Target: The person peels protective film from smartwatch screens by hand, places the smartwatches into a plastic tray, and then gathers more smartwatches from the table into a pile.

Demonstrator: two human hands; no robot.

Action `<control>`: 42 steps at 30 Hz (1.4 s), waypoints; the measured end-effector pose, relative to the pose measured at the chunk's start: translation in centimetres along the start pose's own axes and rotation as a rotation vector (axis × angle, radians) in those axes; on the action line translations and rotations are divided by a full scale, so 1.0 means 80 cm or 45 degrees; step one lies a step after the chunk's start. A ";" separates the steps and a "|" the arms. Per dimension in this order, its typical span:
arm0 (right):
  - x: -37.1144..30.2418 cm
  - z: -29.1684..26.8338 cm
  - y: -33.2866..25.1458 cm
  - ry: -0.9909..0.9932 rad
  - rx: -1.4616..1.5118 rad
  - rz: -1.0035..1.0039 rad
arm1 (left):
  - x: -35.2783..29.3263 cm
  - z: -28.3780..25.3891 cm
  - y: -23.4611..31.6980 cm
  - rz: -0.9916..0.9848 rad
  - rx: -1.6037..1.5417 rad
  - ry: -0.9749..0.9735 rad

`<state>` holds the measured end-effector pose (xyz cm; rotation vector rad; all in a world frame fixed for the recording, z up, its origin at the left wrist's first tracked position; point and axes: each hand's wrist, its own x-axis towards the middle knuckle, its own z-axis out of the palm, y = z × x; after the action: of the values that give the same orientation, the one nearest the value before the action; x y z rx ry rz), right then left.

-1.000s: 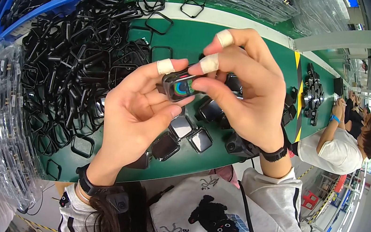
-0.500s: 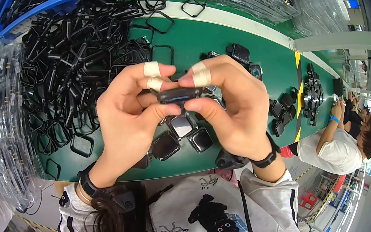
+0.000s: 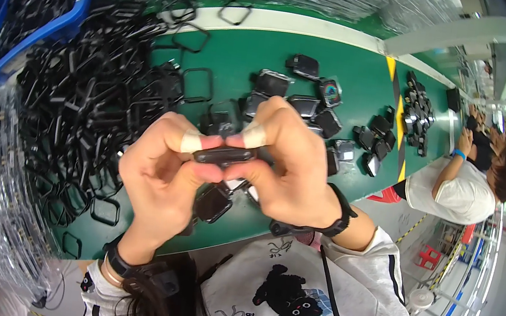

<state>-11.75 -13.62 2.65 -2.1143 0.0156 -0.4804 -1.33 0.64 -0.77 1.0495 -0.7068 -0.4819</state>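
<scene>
Both my hands pinch one black smartwatch body [image 3: 225,156], seen edge-on above the middle of the green table. My left hand [image 3: 163,174] grips its left end between thumb and fingers. My right hand [image 3: 290,166] presses its other end the same way, thumb below and taped finger above. Pale tape wraps fingertips on both hands. Beneath my hands lies a dark square watch body [image 3: 213,204]. More black watch bodies [image 3: 272,84] lie just beyond my right hand, one showing a coloured dial [image 3: 329,92].
A big heap of black square frames [image 3: 95,84] covers the table's left side, beside a blue bin [image 3: 58,27]. Clear plastic trays [image 3: 1,181] are stacked at left and along the back. Yellow-black tape [image 3: 399,114] crosses the green table [image 3: 364,57]. A co-worker [image 3: 463,181] sits at right.
My hands and the watch body have moved slightly left and lower. My fingers have closed more tightly around its ends. The view has shifted, showing more watch bodies behind my right hand.
</scene>
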 end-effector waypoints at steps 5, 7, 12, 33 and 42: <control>-0.013 -0.037 0.005 0.252 0.135 0.486 | 0.004 0.019 -0.002 -0.241 -0.051 -0.024; -0.022 -0.083 0.037 0.611 -0.243 0.480 | 0.002 0.014 -0.003 -0.223 0.181 -0.003; -0.076 -0.142 0.087 0.472 -0.839 0.664 | 0.007 0.013 0.002 -0.381 0.168 -0.167; 0.037 -0.045 0.004 -0.245 -0.629 -0.058 | 0.028 -0.027 0.019 -0.403 -0.298 0.243; 0.047 -0.017 0.030 -0.563 -0.884 -0.065 | 0.034 -0.030 0.026 -0.297 -0.403 0.495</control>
<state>-8.33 -16.82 2.60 -2.8685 -0.1446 -0.0104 2.33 1.15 1.14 0.8925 -0.1559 -0.5499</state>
